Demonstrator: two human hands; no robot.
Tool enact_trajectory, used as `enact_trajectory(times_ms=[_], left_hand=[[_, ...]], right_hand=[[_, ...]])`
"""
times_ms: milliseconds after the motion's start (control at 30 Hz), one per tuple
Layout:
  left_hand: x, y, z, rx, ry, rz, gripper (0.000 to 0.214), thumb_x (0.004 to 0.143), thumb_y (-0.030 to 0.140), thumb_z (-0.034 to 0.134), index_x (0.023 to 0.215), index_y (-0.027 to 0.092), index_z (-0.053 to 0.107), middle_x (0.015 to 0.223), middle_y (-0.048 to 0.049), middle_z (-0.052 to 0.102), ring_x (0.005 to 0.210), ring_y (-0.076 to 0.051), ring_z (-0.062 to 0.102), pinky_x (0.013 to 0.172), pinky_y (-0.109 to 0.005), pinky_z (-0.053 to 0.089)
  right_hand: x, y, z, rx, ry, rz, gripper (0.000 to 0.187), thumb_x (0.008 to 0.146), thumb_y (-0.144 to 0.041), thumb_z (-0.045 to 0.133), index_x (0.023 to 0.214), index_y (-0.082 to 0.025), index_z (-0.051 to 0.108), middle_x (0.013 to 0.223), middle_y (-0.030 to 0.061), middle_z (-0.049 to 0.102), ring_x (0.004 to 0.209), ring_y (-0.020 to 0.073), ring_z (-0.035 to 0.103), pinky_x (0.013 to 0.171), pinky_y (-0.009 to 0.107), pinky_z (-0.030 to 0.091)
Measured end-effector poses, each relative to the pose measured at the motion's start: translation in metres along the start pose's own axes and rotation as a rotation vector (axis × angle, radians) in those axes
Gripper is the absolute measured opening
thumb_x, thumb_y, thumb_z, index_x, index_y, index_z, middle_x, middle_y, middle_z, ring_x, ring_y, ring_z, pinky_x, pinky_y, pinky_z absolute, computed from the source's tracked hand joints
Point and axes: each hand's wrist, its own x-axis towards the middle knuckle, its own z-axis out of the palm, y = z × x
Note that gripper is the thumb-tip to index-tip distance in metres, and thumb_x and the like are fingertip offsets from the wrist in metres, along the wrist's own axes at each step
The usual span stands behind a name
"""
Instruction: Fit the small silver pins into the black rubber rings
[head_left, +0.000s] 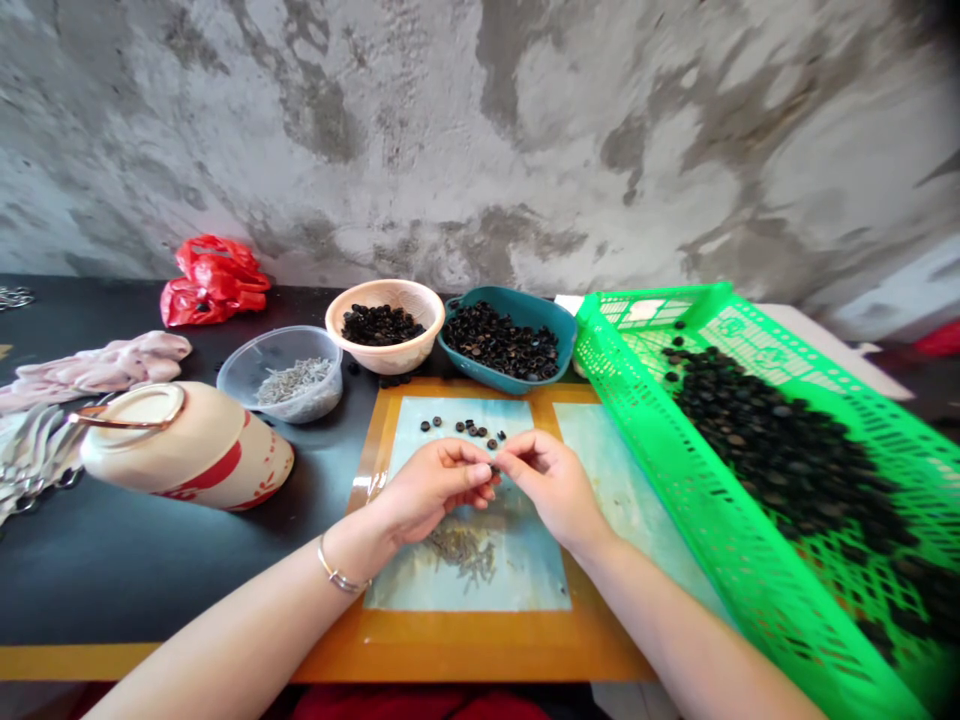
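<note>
My left hand (442, 480) and my right hand (546, 478) meet above a pale blue sheet (525, 585), fingertips pinched together. Between them is a small dark piece (495, 468), mostly covered by the fingers; its exact kind is hard to make out. Just beyond the fingers lie several small black ring-like parts (471, 428) on the sheet. Below my hands, a loose pile of thin grey metal pins (465, 550) rests on the same sheet. Both hands are closed, and a bracelet circles my left wrist.
Behind stand a clear bowl of grey pins (247, 365), a pink bowl (349, 330) and a teal basin (480, 375) of black parts. A green basket (652, 460) of black discs fills the right. Left are a cream flask (187, 450), gloves (112, 368) and a red bag (214, 280).
</note>
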Motion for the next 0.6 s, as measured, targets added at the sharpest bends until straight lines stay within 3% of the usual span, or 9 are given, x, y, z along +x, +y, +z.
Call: enact_trajectory(times_ms=[400, 600], left_hand=[[0.0013, 0.0023, 0.0018, 0.117, 0.114, 0.085, 0.027, 0.062, 0.031, 0.085, 0.071, 0.012, 0.068, 0.060, -0.0024, 0.067, 0.054, -0.011, 0.060, 0.056, -0.022, 0.049], [0.0017, 0.0014, 0.0035, 0.218, 0.230, 0.176, 0.024, 0.061, 0.028, 0.084, 0.066, 0.012, 0.067, 0.058, -0.0019, 0.067, 0.051, -0.011, 0.059, 0.054, -0.022, 0.048]], right_hand=[[-0.0038, -0.0053, -0.0036, -0.212, -0.045, -0.183, 0.015, 0.082, -0.026, 0.069, 0.070, -0.018, 0.065, 0.070, 0.0019, 0.064, 0.067, 0.0158, 0.059, 0.065, 0.030, 0.045], [-0.0028, 0.0019, 0.0008, -0.213, -0.041, -0.125, 0.016, 0.080, -0.027, 0.070, 0.067, -0.018, 0.065, 0.067, 0.0013, 0.064, 0.064, 0.0153, 0.058, 0.061, 0.029, 0.044]])
